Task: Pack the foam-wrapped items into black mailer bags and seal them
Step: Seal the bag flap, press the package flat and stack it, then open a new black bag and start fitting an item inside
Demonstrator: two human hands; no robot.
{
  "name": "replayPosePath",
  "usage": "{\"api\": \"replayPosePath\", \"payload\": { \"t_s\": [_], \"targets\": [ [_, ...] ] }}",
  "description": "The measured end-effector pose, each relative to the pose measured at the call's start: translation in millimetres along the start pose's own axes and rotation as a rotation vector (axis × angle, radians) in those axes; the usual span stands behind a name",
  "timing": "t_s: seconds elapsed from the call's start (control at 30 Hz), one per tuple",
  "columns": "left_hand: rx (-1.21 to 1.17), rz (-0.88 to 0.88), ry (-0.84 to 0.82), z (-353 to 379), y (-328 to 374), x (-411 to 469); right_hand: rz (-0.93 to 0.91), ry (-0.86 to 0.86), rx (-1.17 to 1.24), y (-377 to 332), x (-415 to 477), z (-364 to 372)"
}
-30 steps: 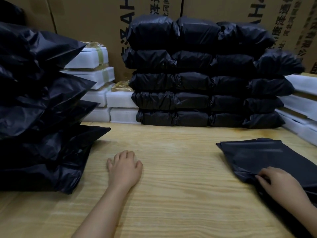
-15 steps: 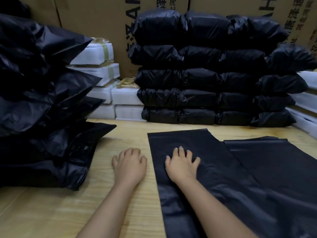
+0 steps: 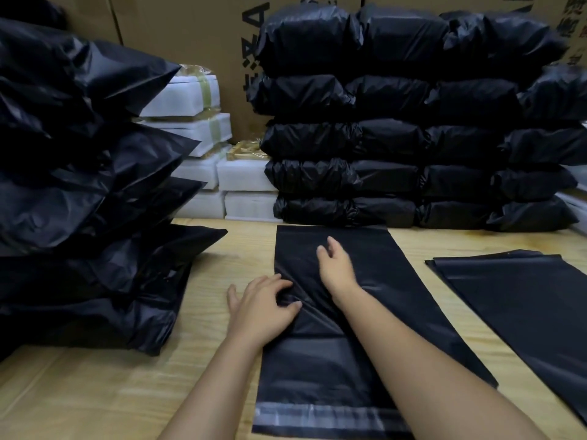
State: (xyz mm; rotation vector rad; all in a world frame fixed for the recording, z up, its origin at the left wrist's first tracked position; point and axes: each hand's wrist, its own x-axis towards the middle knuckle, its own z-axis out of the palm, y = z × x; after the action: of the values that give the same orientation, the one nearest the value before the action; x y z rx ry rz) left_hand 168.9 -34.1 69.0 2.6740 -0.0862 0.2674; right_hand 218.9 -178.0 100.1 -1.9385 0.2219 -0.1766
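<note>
Two hands on one bag (image 3: 317,360). It lies flat at the centre of the table (image 3: 95,392), long axis running away from the camera.

- Near end of the bag: seal strip (image 3: 317,414), a pale band across the full width, facing up.
- Left hand (image 3: 263,309): at the bag's left edge, about mid-length. Fingers are curled and pinch the film, which is puckered into creases under the fingertips. Outer side of the hand is over bare wood.
- Right hand (image 3: 336,268): further up the bag, forearm crossing it diagonally. Fingers are loose and slightly spread, gripping nothing. It's motion-blurred, so can't tell whether it touches the film or hovers just above.
- Right of the bag: spare bags (image 3: 524,306), a flat stack angled on the table, with a strip of wood between it and the bag.
- Left: packed pile (image 3: 79,185), tall and slumped, near the left hand but apart from it.
- Behind that: foam blocks (image 3: 203,173), white and stacked, some with yellowish tape bands. They sit between the packed pile and the back stack.
- Back stack (image 3: 413,138): filled black bags, five layers, several columns. The bag's far end reaches its bottom row; can't tell if they touch.
- Furthest: cartons (image 3: 190,33) with printed lettering.
</note>
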Motion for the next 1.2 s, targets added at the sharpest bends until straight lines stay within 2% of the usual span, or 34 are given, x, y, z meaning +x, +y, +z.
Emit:
{"api": "replayPosePath", "payload": {
  "t_s": [0.03, 0.17, 0.27, 0.33, 0.4, 0.43, 0.5, 0.6, 0.73, 0.93, 1.0, 1.07, 1.13, 1.2],
  "targets": [
    [-0.006, -0.004, 0.006, 0, 0, 0, -0.06, -0.001, 0.036, 1, -6, -12],
    [-0.022, -0.008, -0.002, -1, 1, 0, -0.295, -0.09, -0.293, 16, -48, -65],
    [0.028, 0.036, 0.05, -5, 4, -4, -0.302, -0.252, -0.773, 38, -83, -88],
    [0.05, 0.158, 0.177, -9, 8, -9, -0.243, -0.282, -0.928, 53, -93, -95],
    [-0.01, 0.349, 0.225, -13, 17, -16, -0.232, -0.276, -0.947, 58, -97, -98],
    [-0.066, 0.435, 0.183, -15, 22, -20, -0.238, -0.273, -0.962, 59, -97, -98],
    [-0.196, 0.521, -0.004, -16, 31, -32, -0.247, -0.269, -0.99, 59, -93, -95],
    [-0.321, 0.503, -0.276, -15, 38, -43, -0.246, -0.252, -0.98, 59, -89, -93],
    [-0.342, 0.472, -0.434, -19, 41, -44, -0.268, -0.215, -0.922, 62, -89, -95],
    [-0.413, 0.42, -0.43, -18, 41, -41, -0.379, -0.097, -0.816, 54, -97, -101],
    [-0.405, 0.419, -0.406, -16, 41, -40, -0.54, 0.038, -0.764, 44, -105, -105],
    [-0.415, 0.414, -0.359, -13, 41, -40, -0.792, 0.13, -0.696, 30, -115, -106],
    [-0.416, 0.423, -0.282, -13, 42, -41, -0.982, 0.145, -0.709, 17, -128, -102],
    [-0.388, 0.43, -0.175, -13, 43, -41, -1.016, 0.113, -0.835, 10, -140, -93]
  ]
}}
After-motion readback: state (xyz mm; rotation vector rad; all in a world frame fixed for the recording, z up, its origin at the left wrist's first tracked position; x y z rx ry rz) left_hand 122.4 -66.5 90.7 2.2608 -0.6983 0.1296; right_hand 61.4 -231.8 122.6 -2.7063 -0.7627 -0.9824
